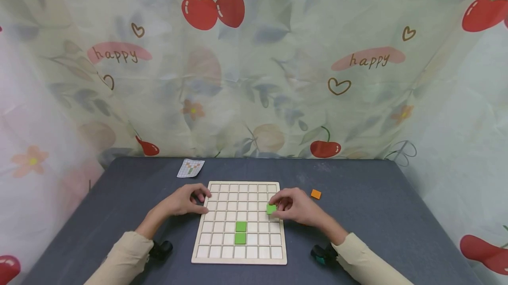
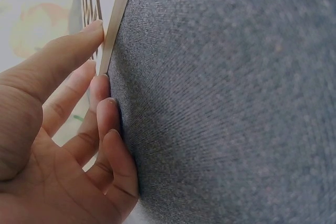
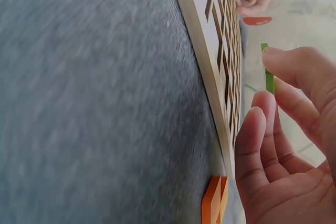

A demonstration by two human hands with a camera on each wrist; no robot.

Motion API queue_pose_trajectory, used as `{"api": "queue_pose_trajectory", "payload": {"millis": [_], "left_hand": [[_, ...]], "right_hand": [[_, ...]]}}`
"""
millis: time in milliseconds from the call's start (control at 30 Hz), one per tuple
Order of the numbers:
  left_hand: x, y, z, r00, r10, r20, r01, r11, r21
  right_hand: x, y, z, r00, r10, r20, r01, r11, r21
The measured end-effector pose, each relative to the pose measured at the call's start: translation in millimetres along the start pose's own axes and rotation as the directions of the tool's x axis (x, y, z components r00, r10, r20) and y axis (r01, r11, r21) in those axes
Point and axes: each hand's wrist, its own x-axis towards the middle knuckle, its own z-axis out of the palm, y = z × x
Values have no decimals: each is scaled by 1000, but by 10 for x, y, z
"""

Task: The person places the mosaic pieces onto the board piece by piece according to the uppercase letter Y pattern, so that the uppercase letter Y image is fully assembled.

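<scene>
A pale wooden grid board (image 1: 238, 260) lies flat on the dark table. Two green square tiles, an upper one (image 1: 240, 226) and a lower one (image 1: 240, 238), sit in neighbouring cells of one column near the middle. My right hand (image 1: 295, 205) pinches another green tile (image 1: 271, 209) over the board's right side; the right wrist view shows this tile (image 3: 269, 77) edge-on, held up between thumb and fingers. Along the left rim, my left hand (image 1: 184, 199) touches the board with thumb and fingertips, its other fingers loosely bent beside the edge (image 2: 113, 35).
To the right of the board lies an orange piece (image 1: 315, 194), which looks layered in the right wrist view. A small printed card (image 1: 190, 168) with a coloured grid pattern rests behind the board, at the back left. A patterned curtain (image 1: 254, 77) hangs behind the table.
</scene>
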Motion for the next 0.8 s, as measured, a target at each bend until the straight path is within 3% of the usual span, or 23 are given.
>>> {"api": "queue_pose_trajectory", "payload": {"millis": [800], "left_hand": [[2, -9, -8, 1000, 10, 2, -10, 1000, 7]], "right_hand": [[216, -125, 302, 998, -3, 60, 0, 999, 46]]}}
